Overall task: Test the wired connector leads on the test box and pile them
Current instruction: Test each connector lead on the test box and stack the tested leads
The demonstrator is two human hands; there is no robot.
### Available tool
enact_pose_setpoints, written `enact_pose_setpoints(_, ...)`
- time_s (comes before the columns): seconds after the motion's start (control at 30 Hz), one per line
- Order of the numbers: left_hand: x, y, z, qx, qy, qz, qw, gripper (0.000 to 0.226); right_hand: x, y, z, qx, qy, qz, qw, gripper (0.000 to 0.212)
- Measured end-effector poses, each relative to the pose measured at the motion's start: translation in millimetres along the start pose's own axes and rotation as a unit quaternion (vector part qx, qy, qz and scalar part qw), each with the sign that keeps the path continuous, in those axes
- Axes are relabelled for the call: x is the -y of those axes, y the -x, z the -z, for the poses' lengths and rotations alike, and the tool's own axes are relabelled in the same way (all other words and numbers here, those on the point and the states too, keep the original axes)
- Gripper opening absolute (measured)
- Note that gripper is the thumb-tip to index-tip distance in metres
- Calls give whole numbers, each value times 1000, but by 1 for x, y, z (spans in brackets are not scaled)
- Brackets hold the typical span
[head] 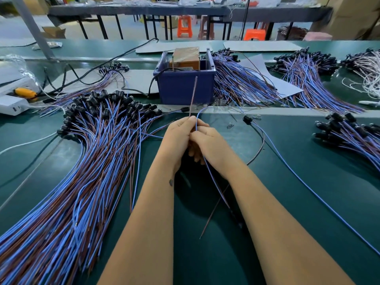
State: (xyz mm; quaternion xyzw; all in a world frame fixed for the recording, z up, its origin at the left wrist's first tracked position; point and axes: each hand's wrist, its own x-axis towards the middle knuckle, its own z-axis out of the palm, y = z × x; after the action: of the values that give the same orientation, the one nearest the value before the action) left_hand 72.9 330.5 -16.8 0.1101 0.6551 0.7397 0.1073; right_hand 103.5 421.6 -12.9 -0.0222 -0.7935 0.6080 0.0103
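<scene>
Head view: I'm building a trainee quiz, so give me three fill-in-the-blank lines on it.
1. The left hand pinches a ___ wire.
2. The right hand holds a ___ wire.
3. The bin behind both hands is ___ in colour.
Missing words: brown; blue; blue.

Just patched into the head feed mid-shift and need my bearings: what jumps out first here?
The big fan of blue and brown leads with black connectors sprawls over the left of the green table. At centre, both hands meet: the left hand pinches a brown wire pointing up, the right hand a blue wire. Just beyond them stands the blue bin holding the orange test box.
</scene>
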Motion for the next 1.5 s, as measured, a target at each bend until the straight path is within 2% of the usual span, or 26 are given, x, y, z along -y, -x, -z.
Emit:
enact_pose_setpoints(0.03,-1,0,-1,-14,3,-3,1000,37,0,0,0,-5,-22,-6,1000,23)
enact_pose_setpoints(0.2,0,-2,-5,-79,81,-10,994,36,-1,-1,-2,-77,-155,-19,985,35)
enact_pose_setpoints(0.43,7,-8,-16,-64,44,-20,997,31,6,-11,-8,-165,-286,-48,943,29)
enact_pose_setpoints(0.6,10,-19,-10,-70,44,-21,996,31,2,-24,-4,-177,-239,-6,955,16)
enact_pose_setpoints(0.73,12,-23,-2,-136,64,-27,988,37,-4,-24,-2,-153,-181,7,972,14)
enact_pose_setpoints(0.87,12,-23,2,-178,3,-64,982,34,-4,-18,-1,-132,-136,22,982,12)
enact_pose_setpoints(1.07,9,-17,10,-210,-53,-74,973,31,-3,-15,1,-122,-169,37,977,26)
enact_pose_setpoints(1.13,8,-16,11,-218,-77,-52,971,30,-4,-16,4,-134,-189,21,973,32)
enact_pose_setpoints(1.3,0,-17,12,-211,-15,28,977,25,-7,-16,14,-163,-222,11,961,34)
enact_pose_setpoints(1.5,4,-15,23,-219,-27,-29,975,27,-9,-14,18,-189,-253,30,948,29)
